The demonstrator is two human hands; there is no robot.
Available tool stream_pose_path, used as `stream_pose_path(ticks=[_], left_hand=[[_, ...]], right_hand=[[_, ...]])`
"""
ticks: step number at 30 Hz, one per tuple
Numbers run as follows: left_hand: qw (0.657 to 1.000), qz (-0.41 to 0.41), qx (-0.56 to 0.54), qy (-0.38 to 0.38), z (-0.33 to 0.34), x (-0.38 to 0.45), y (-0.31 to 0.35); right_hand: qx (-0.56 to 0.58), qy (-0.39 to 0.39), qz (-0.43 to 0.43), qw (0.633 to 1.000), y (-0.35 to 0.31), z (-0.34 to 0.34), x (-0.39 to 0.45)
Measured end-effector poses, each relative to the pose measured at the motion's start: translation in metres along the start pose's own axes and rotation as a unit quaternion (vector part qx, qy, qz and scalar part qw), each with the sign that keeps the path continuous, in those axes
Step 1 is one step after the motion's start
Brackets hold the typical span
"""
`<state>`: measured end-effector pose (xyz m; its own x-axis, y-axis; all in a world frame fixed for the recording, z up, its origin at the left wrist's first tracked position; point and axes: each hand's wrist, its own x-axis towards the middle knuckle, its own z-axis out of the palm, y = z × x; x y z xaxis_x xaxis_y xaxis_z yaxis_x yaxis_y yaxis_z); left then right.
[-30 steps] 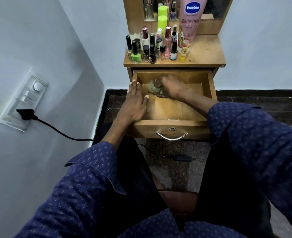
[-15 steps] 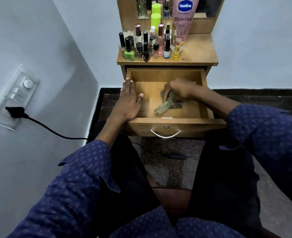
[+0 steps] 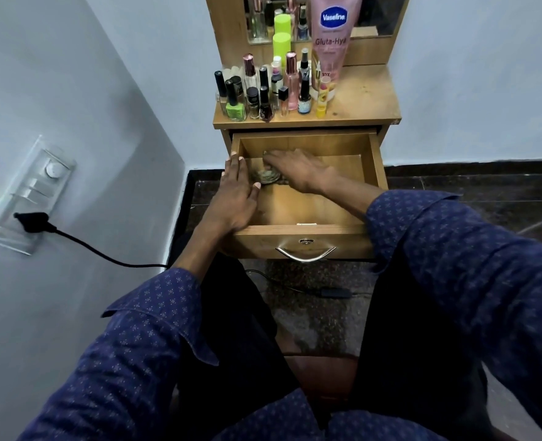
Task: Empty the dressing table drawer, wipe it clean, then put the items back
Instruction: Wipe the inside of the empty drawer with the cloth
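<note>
— Where is the drawer?

— The drawer [image 3: 307,232] stands pulled out in the upper middle of the frame, below the dressing table top [image 3: 358,100], where nail polish bottles [image 3: 236,105], perfume sprays and a pink Vaseline lotion tube [image 3: 330,36] are crowded at its left and back.

— And the hands?

— The left hand [image 3: 236,198] rests on the drawer's left wall, fingers straight and close together, holding nothing. The right hand [image 3: 298,168] lies with fingers stretched flat, pressing a crumpled greyish cloth [image 3: 268,178] onto the drawer floor at the back left corner.

— Anything else?

— At the left of the frame a black plug [image 3: 32,221] sits in a wall switchboard [image 3: 24,195].
</note>
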<state>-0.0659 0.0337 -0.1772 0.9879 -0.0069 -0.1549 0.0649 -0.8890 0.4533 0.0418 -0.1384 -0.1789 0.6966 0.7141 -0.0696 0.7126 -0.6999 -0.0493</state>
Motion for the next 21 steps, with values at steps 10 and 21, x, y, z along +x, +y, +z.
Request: stream_pose_path(ticks=[10, 21], left_hand=[[1.000, -0.007, -0.007, -0.010, -0.003, -0.002, 0.002], [1.000, 0.002, -0.018, -0.007, -0.003, -0.004, -0.001]], right_hand=[[-0.105, -0.058, 0.145, 0.982, 0.051, 0.018, -0.030], [-0.072, -0.217, 0.192, 0.955, 0.052, -0.003, -0.055]])
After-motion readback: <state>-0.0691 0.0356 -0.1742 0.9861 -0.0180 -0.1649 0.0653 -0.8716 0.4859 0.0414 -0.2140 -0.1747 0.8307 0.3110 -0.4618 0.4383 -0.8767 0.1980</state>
